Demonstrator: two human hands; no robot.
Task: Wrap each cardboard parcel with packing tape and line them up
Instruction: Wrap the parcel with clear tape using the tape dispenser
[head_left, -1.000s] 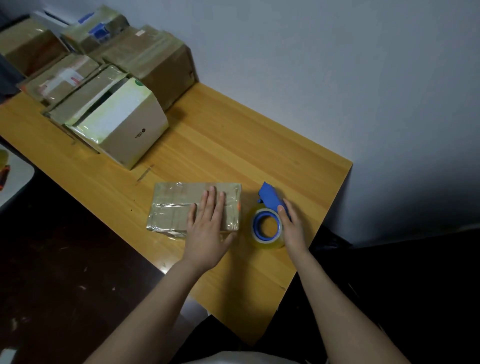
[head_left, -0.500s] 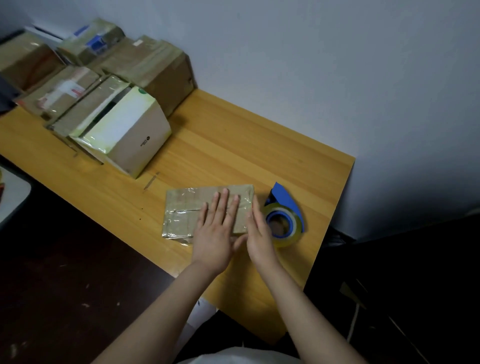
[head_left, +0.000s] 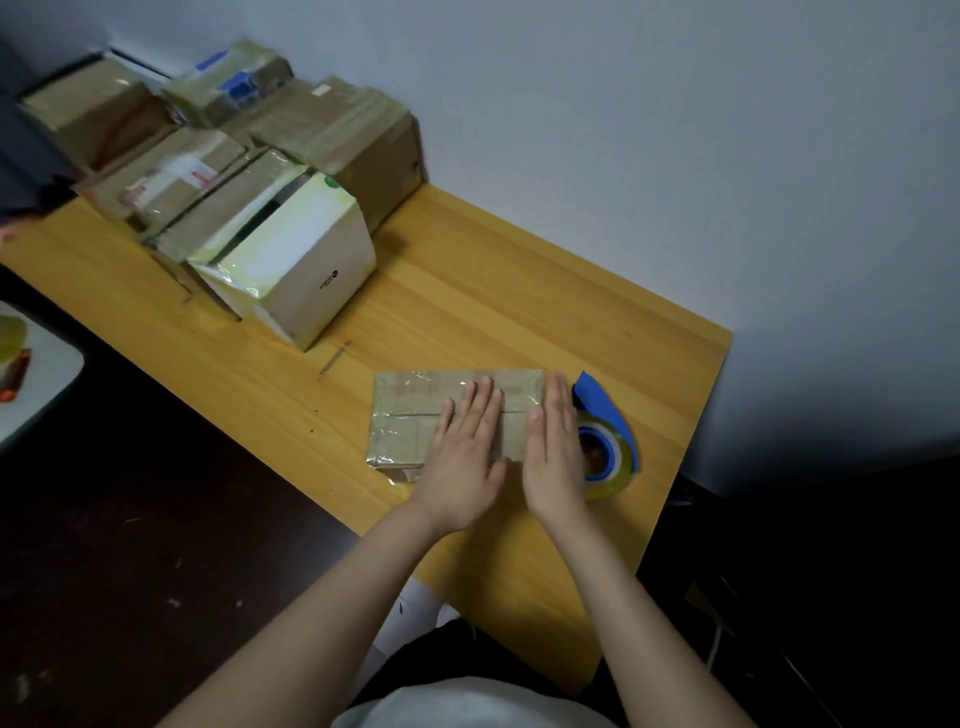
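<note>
- A flat, rectangular brown cardboard parcel (head_left: 410, 415), glossy with clear packing tape, lies on the orange-yellow wooden bench (head_left: 519, 312) near its front edge, towards the right end.
- The left hand (head_left: 467, 447) lies palm down on the right half of the parcel's top. Its fingers are straight and close together and point away from the person. It presses flat and grips nothing.
- The right hand (head_left: 556, 452) stands on its edge against the parcel's right end, fingers straight and together, thumb uppermost. It curls round nothing. Whether the palm fully touches the cardboard is hidden.
- Just beside the right hand, on the side away from the parcel, a blue plastic tape dispenser (head_left: 610, 441) holding a yellowish clear roll rests on the bench, so the right hand stands between parcel and dispenser.
- A loose bit of clear tape sticks out from under the parcel's near edge.
- At the far left end of the bench other taped parcels are packed close together against the wall.
  - A white carton with greenish shiny tape (head_left: 306, 260) sits nearest the front.
  - A large brown box (head_left: 374, 156) stands behind it.
  - Flatter brown parcels (head_left: 171, 176) lie to its left.
  - A small parcel with a blue label (head_left: 234, 83) lies on top at the back.
- This group stands well apart from the parcel under the hands.
- A pale grey-blue wall (head_left: 675, 130) runs behind the bench, and the floor in front of it is dark.
</note>
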